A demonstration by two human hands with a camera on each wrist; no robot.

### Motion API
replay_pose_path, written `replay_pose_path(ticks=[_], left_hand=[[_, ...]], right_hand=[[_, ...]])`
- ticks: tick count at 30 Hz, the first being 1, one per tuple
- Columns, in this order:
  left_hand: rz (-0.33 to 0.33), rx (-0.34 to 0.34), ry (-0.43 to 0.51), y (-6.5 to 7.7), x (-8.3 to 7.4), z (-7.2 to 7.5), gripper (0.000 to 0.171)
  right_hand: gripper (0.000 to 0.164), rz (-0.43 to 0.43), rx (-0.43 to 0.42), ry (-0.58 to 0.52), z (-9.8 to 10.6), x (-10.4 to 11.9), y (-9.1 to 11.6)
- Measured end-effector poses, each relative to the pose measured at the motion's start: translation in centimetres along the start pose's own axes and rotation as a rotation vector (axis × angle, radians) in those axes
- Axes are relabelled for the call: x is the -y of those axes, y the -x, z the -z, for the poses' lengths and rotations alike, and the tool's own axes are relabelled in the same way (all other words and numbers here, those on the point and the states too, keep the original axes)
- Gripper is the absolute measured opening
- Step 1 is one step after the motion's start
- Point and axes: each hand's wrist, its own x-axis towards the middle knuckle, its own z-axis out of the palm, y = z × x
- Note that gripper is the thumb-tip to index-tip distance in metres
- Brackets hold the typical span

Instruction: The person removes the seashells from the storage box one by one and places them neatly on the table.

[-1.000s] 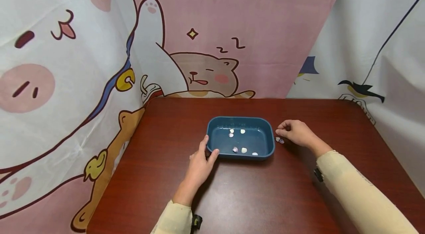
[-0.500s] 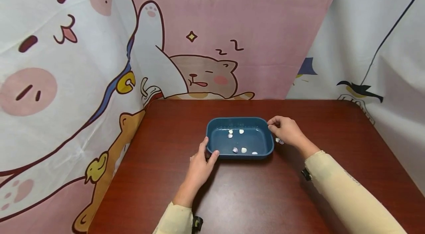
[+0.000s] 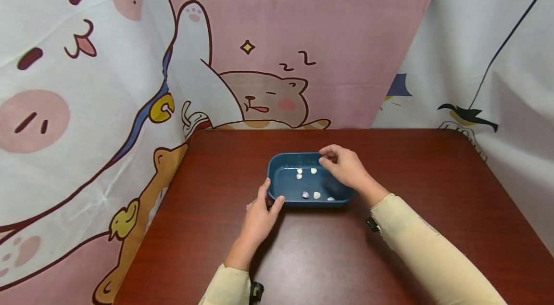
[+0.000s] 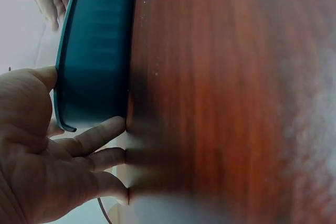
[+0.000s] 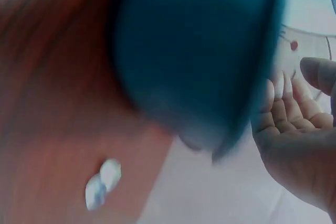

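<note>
A dark blue rectangular tray [image 3: 287, 188] rests on the table with several small white and purplish seashells [image 3: 317, 195] scattered over its bottom. At its near left corner, my left hand [image 3: 258, 221] touches the rim with thumb and index finger spread along two sides. Its other fingers [image 4: 107, 158] stretch out straight to the tabletop in the left wrist view. Over the tray's right side hovers my right hand [image 3: 349, 169], thumb apart from loosely bent fingers, with no shell visible between them. Two more shells [image 5: 110, 175] lie on the table outside the tray in the right wrist view.
The reddish-brown wooden table [image 3: 316, 257] runs back to a cartoon-printed cloth [image 3: 346, 45] hanging behind it. More printed cloth closes in at both sides. A dark device [image 3: 256, 290] sits on the left wrist.
My right hand has moved left from beside the shells on the table, past the tray's right rim, to over the tray. Its thumb and fingers have parted. The left hand stays at the corner.
</note>
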Motion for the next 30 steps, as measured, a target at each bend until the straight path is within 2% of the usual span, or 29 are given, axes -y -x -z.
replay_pose_path(ticks=[6,7,11,13,14,17,20,22,23,26,29,30], left_hand=[[-0.054,-0.04,0.026,0.2,0.5,-0.5,0.072],[-0.076,-0.056,0.021,0.0,1.2,-1.0,0.071],[-0.096,-0.065,0.063,0.2,1.2,-1.0,0.073],[-0.114,-0.08,0.036,-0.1,2.1,-1.7,0.073],[-0.103,-0.07,0.046,0.1,1.4,-1.2,0.073],[-0.087,-0.058,0.021,0.0,1.2,-1.0,0.072],[-0.045,-0.025,0.026,0.2,0.2,-0.1,0.072],[-0.036,-0.018,0.02,0.2,0.2,0.0,0.072],[-0.046,-0.028,0.005,0.1,0.6,-0.4,0.071],[-0.081,-0.049,0.01,0.2,0.7,-0.4,0.071],[-0.1,-0.067,0.008,0.2,0.8,-0.5,0.073],[-0.092,-0.059,0.019,0.3,0.4,-0.1,0.073]], right_hand=[[0.037,-0.052,0.046,-0.01,-3.8,0.9,-0.5],[0.039,-0.065,0.046,-0.005,-4.3,0.9,-0.5],[0.041,-0.114,0.035,0.014,-5.5,0.8,-0.5],[0.041,-0.131,0.029,0.034,-5.8,0.6,-0.4],[0.041,-0.14,0.03,0.048,-5.9,0.5,-0.4],[0.044,-0.153,0.052,0.093,-6.0,0.1,-0.5],[0.049,-0.157,0.118,0.171,-6.1,-0.4,-0.8],[0.053,-0.159,0.17,0.229,-6.2,-0.6,-0.9],[0.054,-0.162,0.192,0.261,-6.2,-0.6,-1.0],[0.056,-0.168,0.228,0.329,-6.3,-0.7,-1.1],[0.053,-0.163,0.221,0.364,-6.4,-0.7,-1.3],[0.051,-0.16,0.213,0.366,-6.5,-0.7,-1.3]])
